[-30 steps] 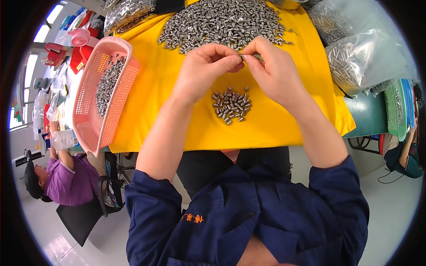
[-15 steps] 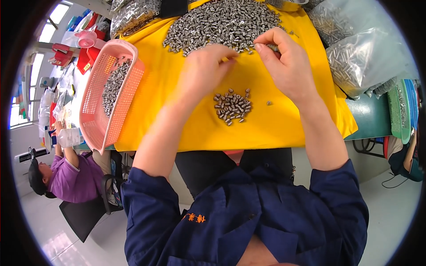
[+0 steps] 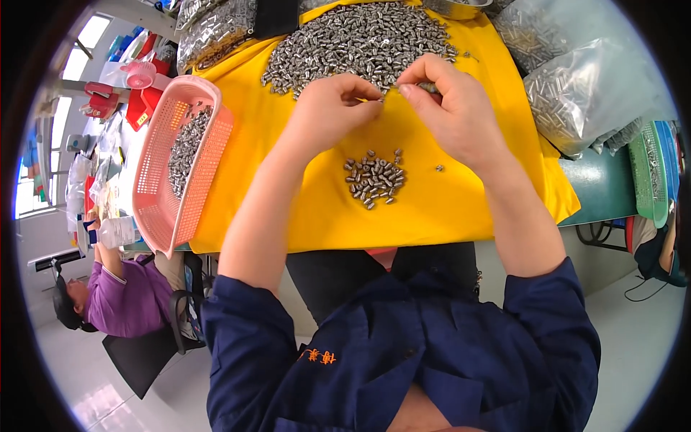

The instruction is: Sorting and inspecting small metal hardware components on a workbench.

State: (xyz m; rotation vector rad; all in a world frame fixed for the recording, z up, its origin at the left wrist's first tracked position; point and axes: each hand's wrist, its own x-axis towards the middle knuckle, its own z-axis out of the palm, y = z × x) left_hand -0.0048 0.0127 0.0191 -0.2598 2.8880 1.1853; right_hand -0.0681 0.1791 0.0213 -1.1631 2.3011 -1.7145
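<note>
A large heap of small silver barrel-shaped metal parts [image 3: 360, 43] covers the far side of the yellow cloth [image 3: 288, 223]. Just at its near edge, my left hand [image 3: 331, 111] pinches thumb and fingers together; a tiny bit shows at the tips, too small to name. Close by on the right, my right hand [image 3: 457, 111] is curled, with small metal parts [image 3: 430, 87] partly visible inside its fingers. Between my forearms lies a smaller pile of the same parts [image 3: 374, 180], and one single part [image 3: 440, 168] rests apart, to its right.
At the left stands a pink perforated basket [image 3: 147, 187] with metal parts inside. Clear plastic bags of metal pieces [image 3: 568, 93] lie at the right, beside a green basket [image 3: 651, 209]. More filled bags [image 3: 216, 39] sit far left. A person in purple [image 3: 129, 299] sits at left.
My left hand has slowed, now sharp rather than blurred, its fingertips slightly lower. My right hand has shifted a little left and down, bringing its fingertips nearer the left hand's.
</note>
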